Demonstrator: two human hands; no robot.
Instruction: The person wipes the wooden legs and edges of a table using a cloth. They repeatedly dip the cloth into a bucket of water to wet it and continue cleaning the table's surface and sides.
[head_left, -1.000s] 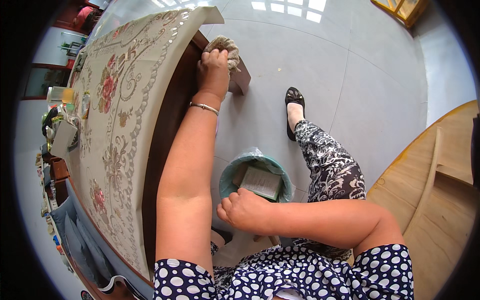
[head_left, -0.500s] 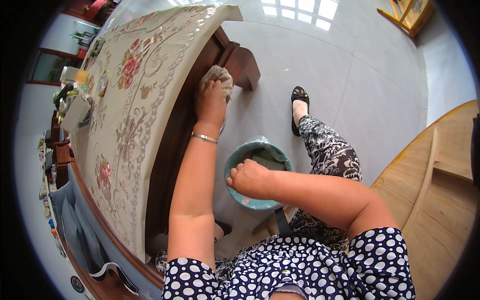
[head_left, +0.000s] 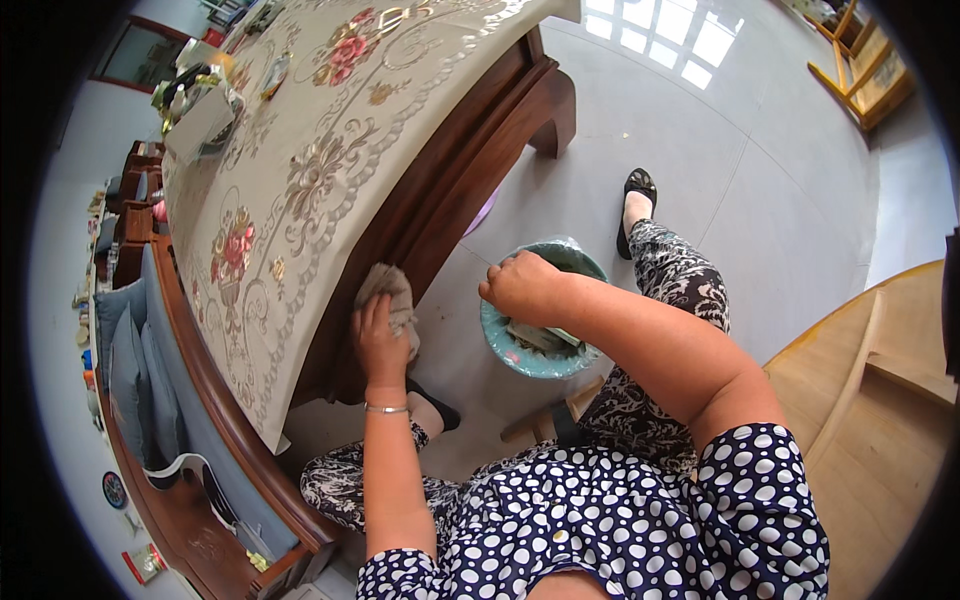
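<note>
My left hand [head_left: 382, 345] presses a greyish-beige rag [head_left: 388, 285] against the dark brown wooden side [head_left: 400, 235] of a low table, its fingers laid over the cloth. My right hand [head_left: 522, 287] is closed above the left part of a teal bin [head_left: 535, 365] lined with clear plastic. Whatever its curled fingers hold, if anything, is hidden from view. Some pale rubbish [head_left: 545, 338] shows inside the bin, below my right forearm. A beige floral tablecloth [head_left: 320, 170] covers the tabletop and hangs over its edge.
Small containers and a white box [head_left: 200, 122] stand at the tabletop's far left. A wooden sofa with blue-grey cushions [head_left: 125, 350] lies to the left. A round wooden panel [head_left: 865, 370] is at my right, and a yellow wooden chair [head_left: 865, 70] stands far right.
My left hand and the rag have come nearer to me along the table's side. The view has shifted, and my right hand stays closed over the bin.
</note>
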